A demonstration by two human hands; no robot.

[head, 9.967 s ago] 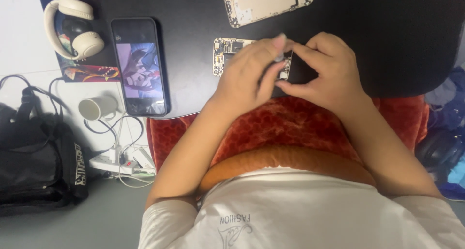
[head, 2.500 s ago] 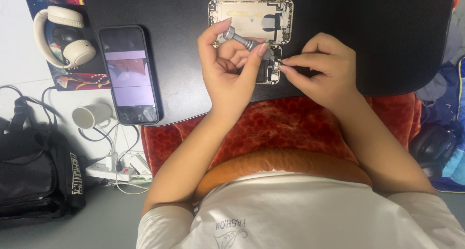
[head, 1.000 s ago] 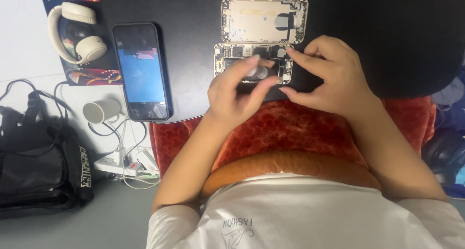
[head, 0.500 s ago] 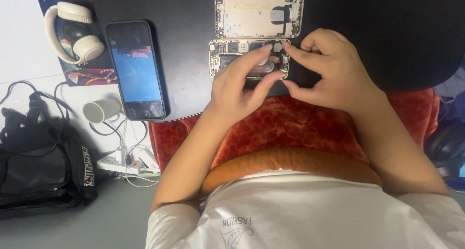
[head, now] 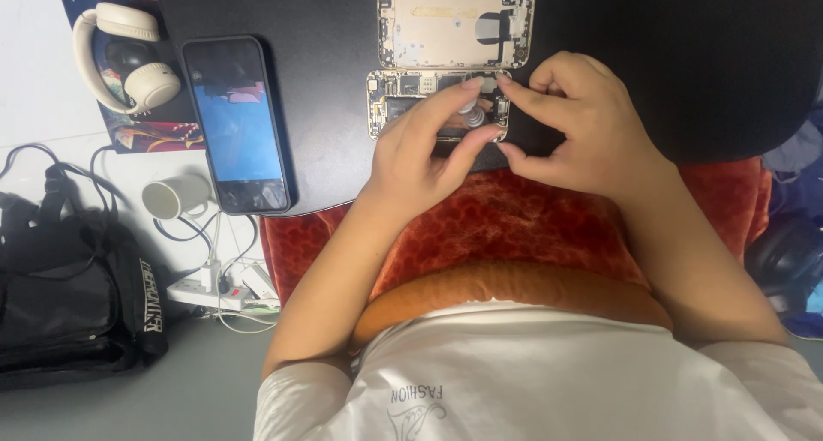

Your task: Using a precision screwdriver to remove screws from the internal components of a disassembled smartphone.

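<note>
An opened phone body (head: 396, 100) with bare circuit parts lies on the black tabletop (head: 326, 90). Just beyond it lies a pale metal phone housing (head: 446, 30). My left hand (head: 420, 154) rests over the opened phone body, its index finger and thumb spread across it, with a small silver tool (head: 469, 114) tucked between the fingers. My right hand (head: 587, 120) pinches the right end of the same phone body, index finger on the far edge and thumb on the near edge.
A second phone (head: 238, 124) with a lit screen lies to the left. Cream headphones (head: 120, 55) rest on a colourful mat. Below the table edge are a white mug-like object (head: 171, 197), a power strip (head: 214, 291) with cables, and a black bag (head: 69, 304). A red cushion (head: 514, 227) covers my lap.
My left hand, raised with the silver tool 2.5 s ago, has come down onto the opened phone body. My right hand has closed on its right end. The lit phone's screen picture changed.
</note>
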